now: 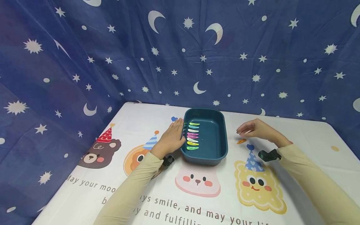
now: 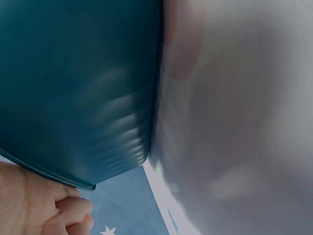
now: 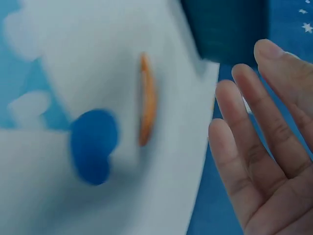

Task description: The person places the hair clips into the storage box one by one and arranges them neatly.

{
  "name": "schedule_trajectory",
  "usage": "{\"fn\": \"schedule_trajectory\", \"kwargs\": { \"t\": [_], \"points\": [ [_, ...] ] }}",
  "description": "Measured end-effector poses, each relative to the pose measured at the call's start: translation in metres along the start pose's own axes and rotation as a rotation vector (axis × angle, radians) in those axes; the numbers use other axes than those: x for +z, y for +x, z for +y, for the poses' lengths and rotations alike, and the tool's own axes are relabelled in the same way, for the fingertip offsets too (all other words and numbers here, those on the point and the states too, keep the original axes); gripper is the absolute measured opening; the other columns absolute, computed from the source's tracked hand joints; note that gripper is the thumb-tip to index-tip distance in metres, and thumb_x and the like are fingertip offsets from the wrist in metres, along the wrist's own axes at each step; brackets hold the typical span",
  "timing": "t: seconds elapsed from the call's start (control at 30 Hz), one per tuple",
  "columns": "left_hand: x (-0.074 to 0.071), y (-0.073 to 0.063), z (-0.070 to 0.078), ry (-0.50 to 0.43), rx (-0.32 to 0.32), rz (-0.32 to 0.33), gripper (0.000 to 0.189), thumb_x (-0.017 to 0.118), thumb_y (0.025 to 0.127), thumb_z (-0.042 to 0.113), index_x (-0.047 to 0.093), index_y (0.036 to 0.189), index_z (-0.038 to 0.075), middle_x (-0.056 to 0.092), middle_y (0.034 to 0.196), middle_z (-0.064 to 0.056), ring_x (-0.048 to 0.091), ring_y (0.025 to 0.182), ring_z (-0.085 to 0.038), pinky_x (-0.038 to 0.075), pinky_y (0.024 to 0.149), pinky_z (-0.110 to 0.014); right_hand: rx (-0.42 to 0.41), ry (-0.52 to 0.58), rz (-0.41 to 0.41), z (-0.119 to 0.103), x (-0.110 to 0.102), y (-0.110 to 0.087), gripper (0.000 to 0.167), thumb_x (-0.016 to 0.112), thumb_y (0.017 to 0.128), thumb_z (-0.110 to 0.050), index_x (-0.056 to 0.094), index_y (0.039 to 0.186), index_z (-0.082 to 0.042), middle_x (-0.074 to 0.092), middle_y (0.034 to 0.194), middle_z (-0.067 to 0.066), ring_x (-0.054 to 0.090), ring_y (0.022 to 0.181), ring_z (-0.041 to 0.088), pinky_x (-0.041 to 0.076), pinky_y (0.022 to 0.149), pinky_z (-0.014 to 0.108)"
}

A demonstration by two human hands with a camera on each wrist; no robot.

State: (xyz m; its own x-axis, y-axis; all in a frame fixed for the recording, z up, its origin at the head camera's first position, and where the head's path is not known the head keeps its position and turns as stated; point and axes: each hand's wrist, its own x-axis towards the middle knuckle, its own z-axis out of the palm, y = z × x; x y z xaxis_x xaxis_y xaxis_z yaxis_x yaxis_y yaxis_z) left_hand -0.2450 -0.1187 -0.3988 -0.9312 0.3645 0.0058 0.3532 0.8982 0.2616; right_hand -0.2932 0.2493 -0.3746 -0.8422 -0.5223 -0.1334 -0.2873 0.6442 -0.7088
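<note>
A dark teal plastic bin (image 1: 208, 161) stands on the table. Along its left side, several snap hair clips (image 1: 192, 148) lie in a column, in green, yellow, white, pink and blue. My left hand (image 1: 171, 139) rests against the bin's left rim, fingers pointing away from me; the left wrist view shows its fingers (image 2: 73, 208) beside the rim. To the right of the bin, an orange hair clip (image 1: 241, 141) lies on the tablecloth. Just above that clip hovers my right hand (image 1: 257, 129), its fingers (image 3: 264, 122) apart and holding nothing in the right wrist view.
The white tablecloth (image 1: 309, 150) carries printed cartoon figures and lettering. Behind the table and on its left hangs a blue cloth (image 1: 174, 84) with moons and stars. A black wrist camera (image 1: 269, 155) sits below the right wrist.
</note>
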Motion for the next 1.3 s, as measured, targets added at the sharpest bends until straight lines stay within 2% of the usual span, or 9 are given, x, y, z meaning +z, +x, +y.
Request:
{"fn": "schedule_trajectory", "kwargs": {
  "t": [0.13,0.23,0.4,0.53,0.63,0.83,1.03,1.3],
  "points": [
    [0.0,0.0,0.0,0.0,0.003,0.003,0.07,0.04,0.094,0.028,0.008,0.15,-0.001,0.01,0.159,-0.014,0.005,0.148,-0.025,0.007,0.121,-0.036,0.025,-0.031,0.032,0.013,0.005,-0.002,0.03,0.073,0.078,-0.008,0.069,0.106,0.001,0.07,0.107,0.018,0.068,0.087,0.008,0.055,0.087,0.034],
    [0.0,-0.001,0.0,-0.005,0.0,0.001,0.07,0.04,0.094,0.028,0.008,0.15,-0.001,0.01,0.159,-0.014,0.005,0.148,-0.024,0.007,0.121,-0.036,0.043,-0.068,0.06,0.022,0.009,-0.003,0.028,0.075,0.077,-0.009,0.071,0.104,0.0,0.071,0.104,0.016,0.068,0.088,0.01,0.055,0.086,0.034],
    [0.0,-0.001,0.0,-0.01,-0.005,-0.002,0.07,0.04,0.094,0.028,0.007,0.15,0.0,0.01,0.159,-0.013,0.004,0.148,-0.024,0.007,0.121,-0.036,0.064,-0.105,0.093,0.032,0.015,-0.003,0.025,0.075,0.076,-0.008,0.072,0.1,0.0,0.073,0.098,0.015,0.067,0.084,0.012,0.055,0.081,0.023],
    [-0.001,-0.001,0.001,-0.011,-0.001,-0.001,0.07,0.04,0.095,0.028,0.008,0.15,-0.001,0.01,0.159,-0.014,0.006,0.148,-0.026,0.007,0.121,-0.036,0.06,-0.117,0.108,0.036,0.018,-0.002,0.022,0.075,0.075,-0.005,0.073,0.097,0.0,0.073,0.094,0.014,0.066,0.078,0.011,0.051,0.074,0.011],
    [-0.001,-0.001,0.001,-0.01,-0.001,-0.001,0.07,0.04,0.095,0.028,0.008,0.15,-0.001,0.01,0.159,-0.014,0.007,0.148,-0.026,0.007,0.121,-0.036,0.051,-0.133,0.113,0.038,0.02,0.0,0.021,0.075,0.074,-0.003,0.073,0.095,0.0,0.073,0.092,0.014,0.064,0.076,0.011,0.048,0.07,0.008],
    [-0.002,-0.002,0.001,-0.018,-0.007,-0.005,0.07,0.04,0.095,0.028,0.008,0.15,-0.001,0.01,0.159,-0.014,0.006,0.148,-0.025,0.007,0.121,-0.036,0.063,-0.144,0.115,0.038,0.023,0.003,0.019,0.075,0.073,-0.001,0.074,0.092,-0.001,0.073,0.09,0.014,0.06,0.073,0.012,0.051,0.068,0.011],
    [-0.002,-0.002,0.001,-0.023,-0.01,-0.007,0.07,0.04,0.095,0.028,0.008,0.15,-0.001,0.01,0.159,-0.013,0.007,0.148,-0.026,0.007,0.121,-0.036,0.074,-0.145,0.114,0.033,0.025,0.002,0.016,0.076,0.073,-0.001,0.074,0.089,0.0,0.071,0.08,0.01,0.056,0.069,0.013,0.05,0.066,0.013],
    [-0.002,-0.001,0.001,-0.022,-0.007,-0.006,0.07,0.04,0.095,0.028,0.007,0.15,-0.001,0.009,0.159,-0.014,0.007,0.148,-0.027,0.007,0.121,-0.036,0.145,-0.158,0.161,0.034,0.025,0.0,0.015,0.074,0.075,-0.003,0.073,0.09,0.0,0.066,0.073,0.002,0.053,0.071,0.015,0.048,0.069,0.021]
  ]
}}
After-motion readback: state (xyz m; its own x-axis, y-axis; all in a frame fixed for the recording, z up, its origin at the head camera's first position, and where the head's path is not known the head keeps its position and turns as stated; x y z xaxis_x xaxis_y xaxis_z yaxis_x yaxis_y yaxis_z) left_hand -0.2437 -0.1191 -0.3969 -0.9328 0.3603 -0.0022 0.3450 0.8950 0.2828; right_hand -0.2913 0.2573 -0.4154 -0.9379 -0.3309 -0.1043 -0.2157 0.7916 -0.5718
